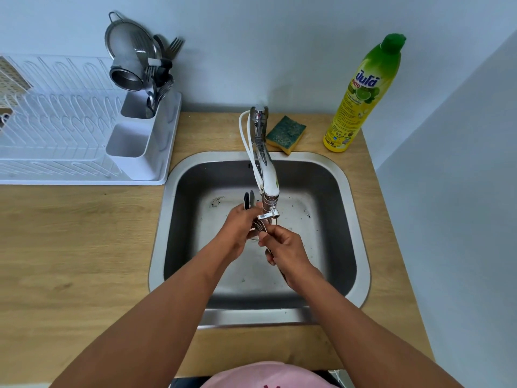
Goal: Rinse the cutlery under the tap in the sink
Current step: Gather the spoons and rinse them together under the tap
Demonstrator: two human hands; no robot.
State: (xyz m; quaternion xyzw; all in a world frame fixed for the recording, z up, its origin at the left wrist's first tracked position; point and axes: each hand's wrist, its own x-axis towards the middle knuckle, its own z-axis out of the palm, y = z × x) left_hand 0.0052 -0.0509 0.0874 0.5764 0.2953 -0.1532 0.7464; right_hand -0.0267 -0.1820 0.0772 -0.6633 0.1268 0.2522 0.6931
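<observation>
Over the steel sink (359,219), both my hands meet just below the tap's spout (269,189). My left hand (237,231) grips a bundle of cutlery (248,200), whose dark spoon ends stick up past my fingers. My right hand (285,247) pinches the lower ends of the same bundle at the thumb and forefinger. The small tap lever (268,215) sits right above my hands and hides part of the cutlery. Running water cannot be made out.
A white dish rack (70,152) on the left counter holds a strainer and more cutlery (159,79) in its holder. Behind the sink lie a green-yellow sponge (286,134) and a tall dish soap bottle (363,93). The wall is close on the right.
</observation>
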